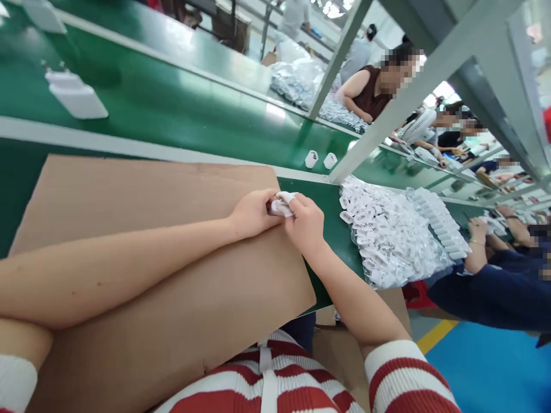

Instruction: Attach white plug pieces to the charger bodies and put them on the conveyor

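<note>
Both of my hands meet over the right part of a brown cardboard sheet. Between them is a small white piece, partly covered by my fingers; its exact shape is hard to make out. My left hand is closed around its left side. From the right, my right hand pinches the same piece with thumb and fingers. Just to the right on the green table lies a large heap of small white plastic parts on clear plastic. White housings stand in a row beside the heap.
A green conveyor belt runs behind the cardboard, carrying a white adapter at left and two small white pieces. A slanted grey post rises at right. A co-worker's sleeve is at far right; other people sit beyond.
</note>
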The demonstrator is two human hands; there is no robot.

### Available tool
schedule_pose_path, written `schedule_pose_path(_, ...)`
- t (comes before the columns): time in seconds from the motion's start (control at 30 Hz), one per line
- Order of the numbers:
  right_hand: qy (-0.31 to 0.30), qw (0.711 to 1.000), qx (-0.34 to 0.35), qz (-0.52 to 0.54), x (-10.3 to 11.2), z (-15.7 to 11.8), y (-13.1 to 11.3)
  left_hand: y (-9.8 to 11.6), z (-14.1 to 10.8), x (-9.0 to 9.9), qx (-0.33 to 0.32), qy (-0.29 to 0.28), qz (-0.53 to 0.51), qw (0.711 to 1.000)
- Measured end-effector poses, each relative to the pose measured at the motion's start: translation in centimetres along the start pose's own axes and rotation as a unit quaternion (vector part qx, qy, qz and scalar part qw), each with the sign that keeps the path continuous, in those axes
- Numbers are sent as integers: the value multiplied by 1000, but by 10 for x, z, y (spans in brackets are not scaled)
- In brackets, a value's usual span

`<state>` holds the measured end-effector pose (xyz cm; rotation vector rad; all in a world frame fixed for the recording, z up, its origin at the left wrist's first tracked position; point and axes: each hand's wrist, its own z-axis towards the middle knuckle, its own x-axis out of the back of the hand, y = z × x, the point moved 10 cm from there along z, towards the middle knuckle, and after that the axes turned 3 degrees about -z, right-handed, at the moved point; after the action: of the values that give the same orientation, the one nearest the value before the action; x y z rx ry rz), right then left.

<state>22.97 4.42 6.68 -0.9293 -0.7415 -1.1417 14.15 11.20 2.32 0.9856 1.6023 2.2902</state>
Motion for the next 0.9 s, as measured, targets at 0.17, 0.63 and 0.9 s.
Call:
schedule_pose_path(0.17, -46, 995, -77, 44, 15, -24, 48, -4, -2, 3, 4, -5, 45, 999)
schedule_pose_path(0.63, -166, 803, -544, -180, 91, -59, 276, -9, 1, -1, -11, -54, 113, 992)
schedule_pose_path(0.9, -204, 813, -521, -162, 75, -58, 278, -5, 3, 0, -20, -64, 134, 989)
